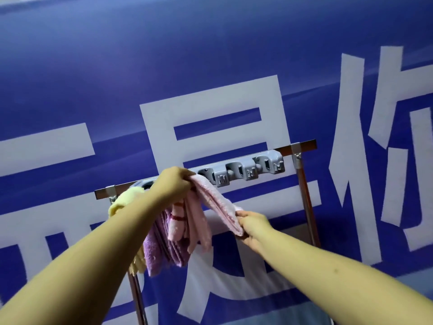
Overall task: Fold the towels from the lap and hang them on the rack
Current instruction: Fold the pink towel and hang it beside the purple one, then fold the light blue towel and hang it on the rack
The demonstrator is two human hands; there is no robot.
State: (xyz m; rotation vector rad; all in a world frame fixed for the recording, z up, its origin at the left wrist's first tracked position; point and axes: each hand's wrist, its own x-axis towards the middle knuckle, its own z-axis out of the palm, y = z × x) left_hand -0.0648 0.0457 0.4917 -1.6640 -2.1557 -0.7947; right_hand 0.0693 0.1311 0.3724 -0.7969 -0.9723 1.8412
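a: where's the pink towel [216,202]?

b: stretched between both hands, up at the rack [302,146]. the left hand [174,184] has its fingers curled round the upper end, bunching it right at the bar. the right hand [251,227] pinches the lower folded end, fingers wrapped under it and thumb on top.

a: so both are grasping it?

b: yes, each one is clenched on that same towel. it slopes down from the left fingers to the right ones, folded into a long strip.

a: what else hangs there?

b: just below the left fingers, a pale pink towel with red stripes [178,219] hangs from the bar, and a purple towel [159,247] hangs beside it, lower and to the left of those fingers. a yellow towel [126,200] sits further left, partly behind the left forearm.

a: and past the right fingers?

b: above them, a grey hook holder [246,171] is fixed along the bar, with the rack's right leg [307,202] coming down to the right of them. behind it all is a blue banner [210,66] with big white characters.
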